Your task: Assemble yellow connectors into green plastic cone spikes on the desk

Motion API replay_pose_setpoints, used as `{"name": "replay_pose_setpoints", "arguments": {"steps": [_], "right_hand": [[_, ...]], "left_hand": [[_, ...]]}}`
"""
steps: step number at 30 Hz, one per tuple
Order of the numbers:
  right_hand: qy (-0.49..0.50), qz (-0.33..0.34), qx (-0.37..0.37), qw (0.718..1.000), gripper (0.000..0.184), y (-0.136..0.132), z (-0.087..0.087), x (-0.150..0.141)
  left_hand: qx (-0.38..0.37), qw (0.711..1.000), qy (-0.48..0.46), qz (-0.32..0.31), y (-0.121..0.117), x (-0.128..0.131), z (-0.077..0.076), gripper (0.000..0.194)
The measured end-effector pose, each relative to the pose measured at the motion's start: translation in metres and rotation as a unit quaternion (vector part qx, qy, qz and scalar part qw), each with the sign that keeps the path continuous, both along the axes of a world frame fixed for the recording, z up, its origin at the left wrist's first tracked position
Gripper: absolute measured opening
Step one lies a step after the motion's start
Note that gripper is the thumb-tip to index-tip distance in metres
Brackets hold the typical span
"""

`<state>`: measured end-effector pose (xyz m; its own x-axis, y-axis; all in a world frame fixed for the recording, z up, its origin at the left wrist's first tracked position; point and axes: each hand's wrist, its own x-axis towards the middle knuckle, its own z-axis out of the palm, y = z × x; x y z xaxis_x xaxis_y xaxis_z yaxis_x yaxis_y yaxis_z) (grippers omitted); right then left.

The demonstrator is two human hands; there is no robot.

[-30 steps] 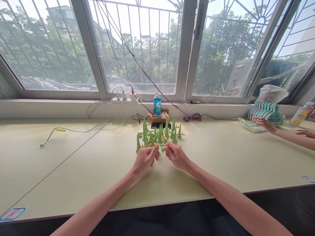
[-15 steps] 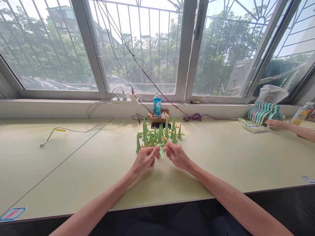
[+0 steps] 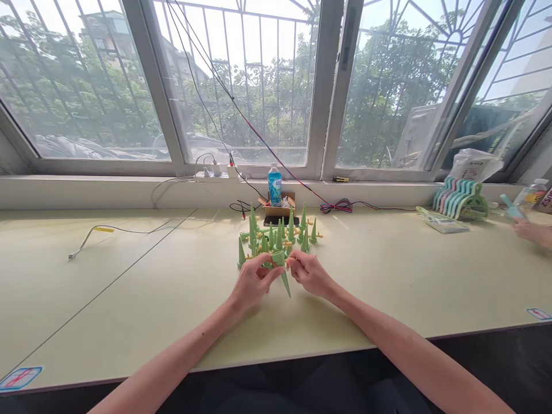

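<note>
My left hand (image 3: 255, 279) is closed on a green plant watering spike (image 3: 286, 283), gripping it near its wide collar. The spike's pointed end slants down toward me. Right beside it, my right hand (image 3: 311, 273) pinches a small yellow valve (image 3: 288, 261) at the collar's side; the fingers cover most of it. Just beyond both hands stands a cluster of similar green watering spikes (image 3: 291, 227), mostly points up, several with yellow valves sticking out.
Behind the cluster are a dark phone (image 3: 276, 221), a cardboard box (image 3: 280, 210) and a blue bottle (image 3: 275, 187). Cables (image 3: 338, 206) lie along the sill. At right are small hangers (image 3: 459, 198), flat packets (image 3: 446, 221) and another person's hand (image 3: 532, 230) with a light-blue piece.
In my left hand the spike has turned, so its collar and more of its cone show. My right hand stays nearly still. The other person's hand has moved right, away from the hangers.
</note>
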<state>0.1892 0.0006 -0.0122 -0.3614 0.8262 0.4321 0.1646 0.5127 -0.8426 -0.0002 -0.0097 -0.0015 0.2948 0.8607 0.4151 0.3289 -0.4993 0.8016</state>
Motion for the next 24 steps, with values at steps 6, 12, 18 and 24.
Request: {"name": "replay_pose_setpoints", "arguments": {"steps": [6, 12, 18, 24], "right_hand": [[0.012, 0.011, -0.019, 1.000, 0.033, -0.0002, 0.0002, -0.0006], [0.021, 0.028, -0.038, 0.999, 0.033, -0.0007, -0.0011, -0.0004], [0.054, 0.051, -0.055, 0.996, 0.034, 0.0011, -0.0023, -0.0025], [0.092, 0.045, -0.057, 0.993, 0.036, -0.0004, 0.0005, -0.0083]], "left_hand": [[0.053, 0.999, -0.014, 0.000, 0.0017, 0.0015, -0.0021, 0.027], [0.105, 0.994, 0.007, -0.019, 0.0024, -0.0014, -0.0012, 0.020], [0.141, 0.990, 0.004, -0.016, 0.0021, -0.0003, 0.0013, 0.021], [0.120, 0.992, 0.020, 0.034, -0.0013, 0.0035, 0.0049, 0.026]]}}
